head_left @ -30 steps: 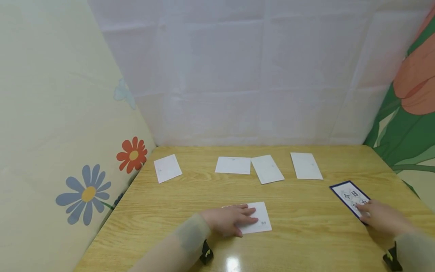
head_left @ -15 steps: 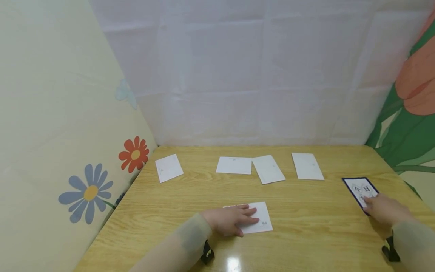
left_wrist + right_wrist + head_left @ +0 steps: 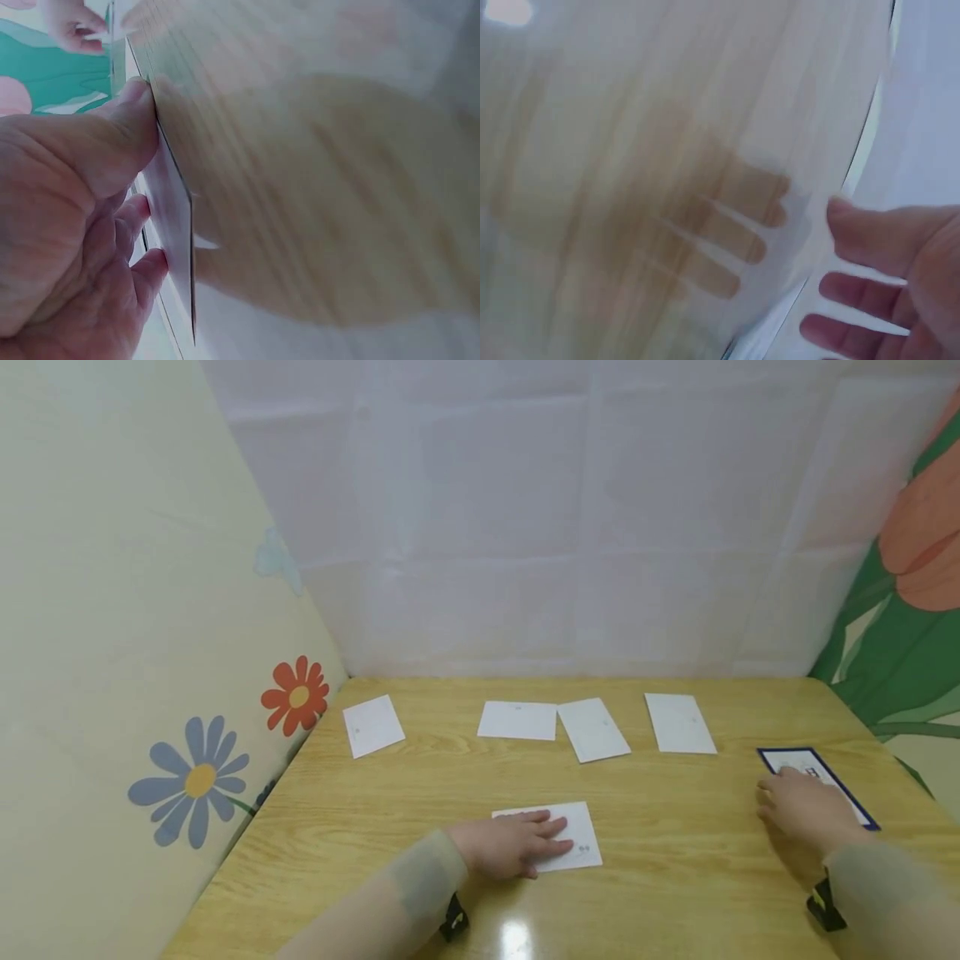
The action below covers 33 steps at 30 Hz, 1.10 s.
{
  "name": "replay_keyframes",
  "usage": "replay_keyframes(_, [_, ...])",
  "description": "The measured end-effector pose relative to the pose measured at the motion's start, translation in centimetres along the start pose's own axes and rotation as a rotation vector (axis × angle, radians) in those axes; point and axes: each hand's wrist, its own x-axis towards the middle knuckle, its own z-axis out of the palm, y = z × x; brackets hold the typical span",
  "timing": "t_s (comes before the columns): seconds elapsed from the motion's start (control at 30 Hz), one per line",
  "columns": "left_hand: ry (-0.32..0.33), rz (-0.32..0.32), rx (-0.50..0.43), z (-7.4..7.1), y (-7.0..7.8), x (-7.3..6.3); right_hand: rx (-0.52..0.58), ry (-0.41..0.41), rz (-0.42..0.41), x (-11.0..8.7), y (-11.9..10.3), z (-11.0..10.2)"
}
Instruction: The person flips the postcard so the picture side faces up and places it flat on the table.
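My left hand (image 3: 506,846) rests on a white card (image 3: 588,828) at the table's near middle, fingers spread over it. In the left wrist view the thumb and fingertips of the left hand (image 3: 82,195) touch that card (image 3: 171,210). My right hand (image 3: 804,806) is over the left part of a blue-bordered card (image 3: 831,777) with dark printed characters, at the table's right. It hides much of that card. The right wrist view shows the right hand (image 3: 922,274) with thumb and fingers extended and apart, nothing between them.
Along the back of the wooden table (image 3: 675,827) lie a white card (image 3: 373,727) at left, two touching cards (image 3: 517,721) (image 3: 594,731) in the middle and another white card (image 3: 680,724) farther right. A white cloth (image 3: 465,527) hangs behind; flowered cloths stand at both sides.
The blue-bordered card has shifted right and away and turned a little. My right hand has gone from its near right side to its left side. The left hand has stayed put.
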Motion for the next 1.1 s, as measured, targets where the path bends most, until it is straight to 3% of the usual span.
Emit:
replay_keyframes(0.2, [-0.025,0.037,-0.017,-0.5,0.0,0.3,0.189,-0.014,-0.153,1.3,-7.9,0.3])
replay_keyframes(0.37, [-0.028,0.039,-0.012,-0.8,0.0,0.4,0.272,-0.062,-0.243,2.3,-13.2,0.5])
replay_keyframes(0.5, [-0.006,0.023,-0.018,-1.0,0.2,0.0,0.273,-0.061,-0.298,3.2,-15.8,1.1])
replay_keyframes(0.67, [0.089,0.003,0.052,-1.1,0.0,-0.4,0.238,-0.052,-0.318,3.8,-17.2,1.5])
replay_keyframes(0.83, [0.178,-0.113,0.014,-0.9,-0.6,-0.9,0.243,-0.066,-0.303,4.0,-17.8,1.4])
replay_keyframes(1.1, [0.25,-0.413,-0.171,0.1,-1.2,-1.1,0.296,-0.098,-0.251,4.7,-18.5,1.8])
